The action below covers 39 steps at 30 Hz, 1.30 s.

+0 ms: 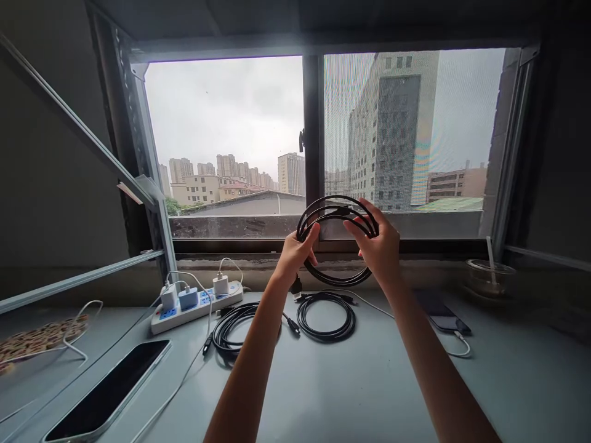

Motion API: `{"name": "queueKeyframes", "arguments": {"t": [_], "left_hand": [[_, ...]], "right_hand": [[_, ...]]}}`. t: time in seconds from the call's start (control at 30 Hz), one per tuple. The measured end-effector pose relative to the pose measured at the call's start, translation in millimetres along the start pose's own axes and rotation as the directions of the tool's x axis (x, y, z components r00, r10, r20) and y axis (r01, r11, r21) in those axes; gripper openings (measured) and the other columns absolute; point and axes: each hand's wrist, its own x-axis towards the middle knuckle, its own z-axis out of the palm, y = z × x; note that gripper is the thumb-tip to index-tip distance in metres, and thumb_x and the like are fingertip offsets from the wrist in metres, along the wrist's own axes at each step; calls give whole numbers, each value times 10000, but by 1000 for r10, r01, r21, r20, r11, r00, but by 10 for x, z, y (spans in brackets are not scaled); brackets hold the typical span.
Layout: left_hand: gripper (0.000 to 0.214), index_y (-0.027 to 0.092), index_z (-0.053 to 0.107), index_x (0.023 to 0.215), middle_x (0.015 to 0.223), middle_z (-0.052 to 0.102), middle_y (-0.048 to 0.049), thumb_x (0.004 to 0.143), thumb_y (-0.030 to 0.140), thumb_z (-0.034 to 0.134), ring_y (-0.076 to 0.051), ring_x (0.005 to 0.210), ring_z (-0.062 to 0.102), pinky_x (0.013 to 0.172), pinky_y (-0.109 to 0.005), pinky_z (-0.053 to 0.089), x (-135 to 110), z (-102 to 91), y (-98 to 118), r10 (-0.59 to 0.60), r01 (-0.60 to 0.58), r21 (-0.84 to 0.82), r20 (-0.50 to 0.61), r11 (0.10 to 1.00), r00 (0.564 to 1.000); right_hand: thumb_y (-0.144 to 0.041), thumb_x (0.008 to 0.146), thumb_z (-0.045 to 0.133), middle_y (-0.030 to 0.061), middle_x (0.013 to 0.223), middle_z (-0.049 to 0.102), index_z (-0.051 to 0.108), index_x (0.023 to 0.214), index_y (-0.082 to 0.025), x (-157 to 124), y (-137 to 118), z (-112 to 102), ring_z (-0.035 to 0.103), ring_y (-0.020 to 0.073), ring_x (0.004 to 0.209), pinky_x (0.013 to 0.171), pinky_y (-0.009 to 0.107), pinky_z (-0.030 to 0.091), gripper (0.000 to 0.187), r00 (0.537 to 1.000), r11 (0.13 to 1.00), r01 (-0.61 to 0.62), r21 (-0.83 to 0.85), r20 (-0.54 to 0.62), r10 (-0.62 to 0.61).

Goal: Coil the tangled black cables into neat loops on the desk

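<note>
A coiled black cable (339, 282) is held up above the desk, in front of the window. My left hand (295, 251) grips the left side of the loop, thumb toward me. On the opposite side, my right hand (379, 243) has its fingers wrapped round the strands. One black plug (296, 285) of this cable dangles below my left hand. Under the held loop, a smaller coiled black cable (327, 337) lies on the desk. Left of it rests another black cable coil (226, 344), partly hidden by my left forearm, with its connector (292, 326) sticking out to the right.
A white power strip (198, 311) with several chargers stands at the back left. A large dark-screened phone (111, 387) lies front left. Toward the right are another phone (446, 317) on a white cord and a lidded cup with a straw (489, 278). White cords cross the desk.
</note>
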Motion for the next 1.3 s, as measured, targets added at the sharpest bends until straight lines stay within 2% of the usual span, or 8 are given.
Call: {"name": "queueKeyframes", "arguments": {"t": [0.1,0.2,0.3,0.53,0.8,0.93,1.07,1.3], "left_hand": [[598,196,368,462,340,268,70,768,708,420,-51,281,359,355,-192,278,-4,12,43,-89,94,-136,42,986,995],[593,192,438,558,343,206,95,798,722,326,-34,264,211,305,-183,156,0,20,75,-198,228,-351,119,908,973],[539,186,429,571,341,195,105,820,661,380,-23,269,133,297,-177,91,11,13,88,-213,279,-451,193,847,958],[395,172,469,589,355,194,108,826,489,470,-19,277,136,304,-163,101,16,-22,111,-166,286,-492,272,822,948],[309,133,539,720,404,258,95,896,269,324,-20,297,192,322,-152,129,-35,-42,204,-187,236,-410,155,881,970],[339,138,558,768,388,286,88,909,278,283,-31,290,187,322,-171,109,-56,-12,262,-186,195,-307,58,931,981],[304,163,541,734,384,285,101,892,395,423,-26,304,184,334,-177,114,-96,67,308,-120,103,-206,-72,973,990],[421,166,442,551,438,246,103,720,488,654,-9,366,181,357,-191,111,-163,183,337,2,-19,-163,-102,986,995]], "right_hand": [[-483,741,649,28,790,651,630,1150,-200,3,-17,-13,455,80,401,383,222,396,497,999,999,10,-43,-47,-12],[-485,757,633,11,734,636,655,1069,-200,5,-33,-16,498,101,460,438,226,407,423,997,997,20,-69,-76,-26],[-500,761,624,4,725,632,651,1029,-206,5,-39,-14,525,115,515,472,225,412,398,996,999,-2,-48,-94,-2],[-468,773,622,3,713,646,646,927,-189,5,-35,-14,497,103,469,475,233,391,319,994,997,-29,-73,-103,21],[-451,776,630,0,707,673,665,894,-206,9,-35,-6,541,114,488,509,240,420,274,998,997,12,-71,-62,-17],[-448,784,621,2,744,668,659,898,-206,-9,-50,24,521,104,483,500,240,421,270,997,997,16,-71,-70,-21],[-418,790,619,30,898,653,642,878,-191,-22,-63,45,525,97,525,520,248,453,244,992,993,62,-97,-108,-72],[-372,786,622,75,1096,576,665,1002,-221,-17,-65,65,602,164,860,536,233,504,267,974,994,74,-83,-208,-90]]}}
